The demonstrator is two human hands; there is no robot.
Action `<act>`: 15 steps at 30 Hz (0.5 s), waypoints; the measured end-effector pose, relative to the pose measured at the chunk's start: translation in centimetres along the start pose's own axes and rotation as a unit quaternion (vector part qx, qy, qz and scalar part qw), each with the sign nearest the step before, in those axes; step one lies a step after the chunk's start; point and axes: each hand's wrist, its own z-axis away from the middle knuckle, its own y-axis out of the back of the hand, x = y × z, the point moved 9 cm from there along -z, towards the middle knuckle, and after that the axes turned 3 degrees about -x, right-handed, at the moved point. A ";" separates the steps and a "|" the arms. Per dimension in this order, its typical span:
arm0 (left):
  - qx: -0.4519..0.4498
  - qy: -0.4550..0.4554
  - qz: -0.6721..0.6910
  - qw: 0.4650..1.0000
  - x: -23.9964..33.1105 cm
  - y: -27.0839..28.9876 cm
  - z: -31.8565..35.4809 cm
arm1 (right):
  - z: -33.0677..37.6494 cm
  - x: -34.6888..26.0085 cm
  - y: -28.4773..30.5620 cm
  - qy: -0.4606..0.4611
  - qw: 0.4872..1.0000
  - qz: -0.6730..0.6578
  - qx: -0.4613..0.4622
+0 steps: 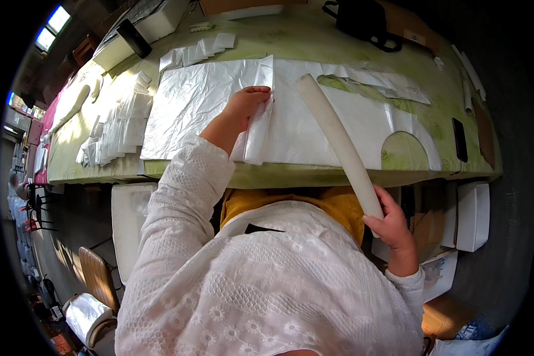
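My left hand (247, 109) is closed, pinching the raised, folded edge of a thin white plastic sheet (190, 110) on the table. To the right of it lies another white plastic piece (314, 139), flat, with a curved cut-out at its right end. My right hand (391, 222) grips the near end of a long, slightly curved white tube (336, 133). The tube slants up and leftward over the flat plastic, its far end apart from my left hand. Whether the tube touches the plastic, I cannot tell.
Folded white plastic packets lie in an overlapping pile (124, 121) at the left, with a smaller row (199, 50) behind the sheet. A black phone (459, 140) rests at the right. Farther back are a black bag (362, 24) and a black cylinder (133, 38).
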 end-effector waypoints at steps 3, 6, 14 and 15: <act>-0.016 0.016 -0.052 0.998 -1.3 -1.4 1.9 | -5.7 -3.8 -1.1 0.114 0.984 0.130 0.038; -0.009 0.010 -0.151 0.989 -1.6 -1.2 3.2 | -10.0 -5.8 -2.1 0.126 0.922 0.364 0.045; -0.122 0.104 -0.323 0.933 -6.7 0.1 16.0 | -13.3 -5.2 0.7 0.081 0.865 0.487 0.086; -0.134 0.150 -0.258 0.945 -8.1 0.0 17.8 | -13.4 -4.9 1.3 0.083 0.865 0.484 0.104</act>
